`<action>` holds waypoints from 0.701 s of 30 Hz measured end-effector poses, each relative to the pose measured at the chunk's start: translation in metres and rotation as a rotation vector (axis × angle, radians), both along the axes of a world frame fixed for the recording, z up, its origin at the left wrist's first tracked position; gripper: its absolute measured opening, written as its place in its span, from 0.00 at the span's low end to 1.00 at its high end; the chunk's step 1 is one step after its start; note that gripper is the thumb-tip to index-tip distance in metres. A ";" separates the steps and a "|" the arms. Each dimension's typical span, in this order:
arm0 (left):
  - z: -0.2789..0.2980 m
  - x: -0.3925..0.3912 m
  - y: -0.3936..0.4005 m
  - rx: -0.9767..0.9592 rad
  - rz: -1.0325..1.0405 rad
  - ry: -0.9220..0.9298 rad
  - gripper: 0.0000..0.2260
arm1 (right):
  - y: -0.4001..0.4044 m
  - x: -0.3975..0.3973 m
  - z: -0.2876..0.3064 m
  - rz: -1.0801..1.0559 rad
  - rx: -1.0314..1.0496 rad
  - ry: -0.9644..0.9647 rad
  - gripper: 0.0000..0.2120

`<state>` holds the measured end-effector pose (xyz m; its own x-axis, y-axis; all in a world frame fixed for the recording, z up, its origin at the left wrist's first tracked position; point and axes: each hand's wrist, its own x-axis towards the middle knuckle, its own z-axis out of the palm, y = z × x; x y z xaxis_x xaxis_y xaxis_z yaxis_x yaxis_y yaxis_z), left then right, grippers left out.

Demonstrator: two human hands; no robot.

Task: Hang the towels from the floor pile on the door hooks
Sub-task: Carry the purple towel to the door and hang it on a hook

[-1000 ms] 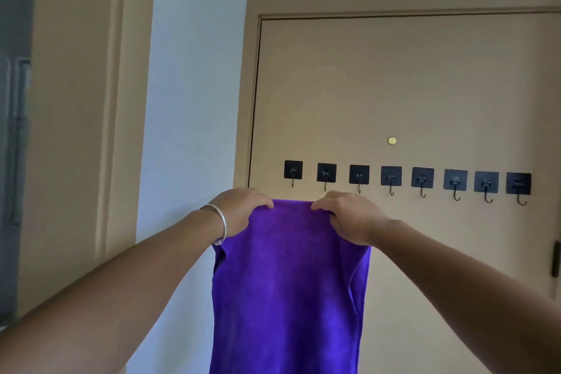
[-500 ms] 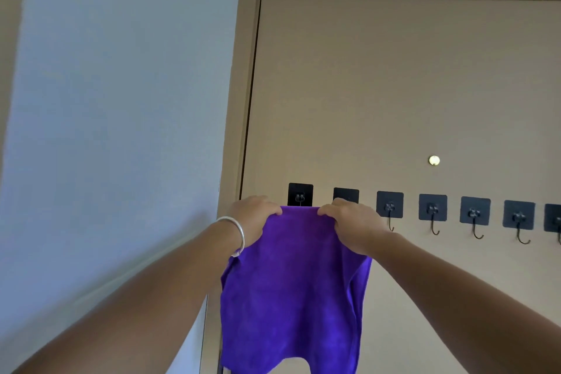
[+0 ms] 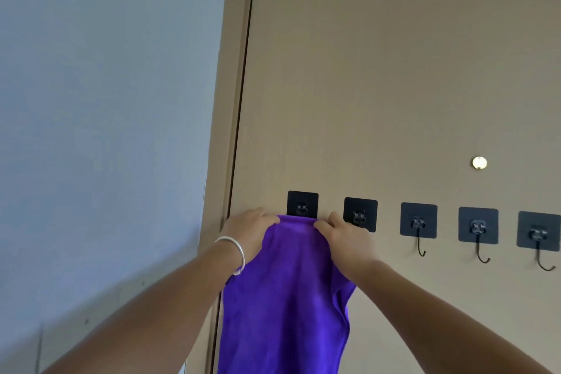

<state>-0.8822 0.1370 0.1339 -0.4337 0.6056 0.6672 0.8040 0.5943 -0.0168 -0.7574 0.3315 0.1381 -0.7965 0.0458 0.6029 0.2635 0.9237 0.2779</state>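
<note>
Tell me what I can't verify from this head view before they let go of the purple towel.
- The leftmost hook: its curved prong is covered by the purple towel, so whether the fabric has caught on it cannot be seen.
- The second hook: its prong sits behind the right hand.
- Towel's lower end: cut off by the bottom edge.
- Any hooks further right: cut off by the right edge.
- Floor pile: out of view.
- The left hand covers the towel's corner.

Purple towel (image 3: 285,297), black hooks (image 3: 418,221), tan door (image 3: 379,85)

A brass peephole (image 3: 479,163) sits beside a pale blue wall (image 3: 106,100).
</note>
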 end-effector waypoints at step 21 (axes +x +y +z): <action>-0.079 0.033 0.025 0.188 0.001 -0.498 0.09 | -0.035 -0.009 -0.087 0.192 -0.811 0.231 0.18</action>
